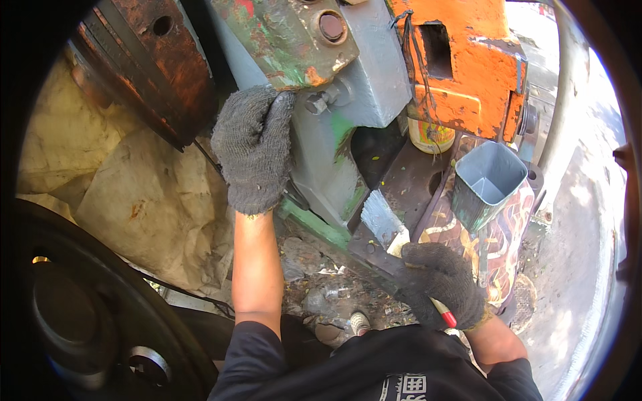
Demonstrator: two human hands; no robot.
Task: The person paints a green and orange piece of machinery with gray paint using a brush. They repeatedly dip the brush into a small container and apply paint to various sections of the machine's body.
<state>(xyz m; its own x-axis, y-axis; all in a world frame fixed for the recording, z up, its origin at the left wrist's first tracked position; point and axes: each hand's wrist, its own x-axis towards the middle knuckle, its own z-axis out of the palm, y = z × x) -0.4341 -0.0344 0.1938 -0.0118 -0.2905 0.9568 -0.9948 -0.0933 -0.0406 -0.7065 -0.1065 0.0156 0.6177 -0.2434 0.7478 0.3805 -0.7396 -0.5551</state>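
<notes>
My right hand [445, 284], in a dark knit glove, is closed round a paintbrush [384, 220]. Grey paint coats the bristles, and the red-tipped end of its wooden handle sticks out below the glove. The bristles are close to the lower part of a machine casting [374, 83] that is mostly painted grey, with green patches. My left hand [254, 147], in a grey knit glove, is curled against the left side of this casting, beside a bolt [321, 100]. What its fingers grip is hidden. An open square container [491, 177], grey inside, stands to the right of the brush.
A chipped orange machine part [461, 60] is at the upper right, with a tub [431, 136] under it. The container stands on patterned cloth [451, 224]. Rusty metal [144, 60], a stained sheet [157, 194] and a dark wheel [73, 314] are on the left. Litter covers the ground.
</notes>
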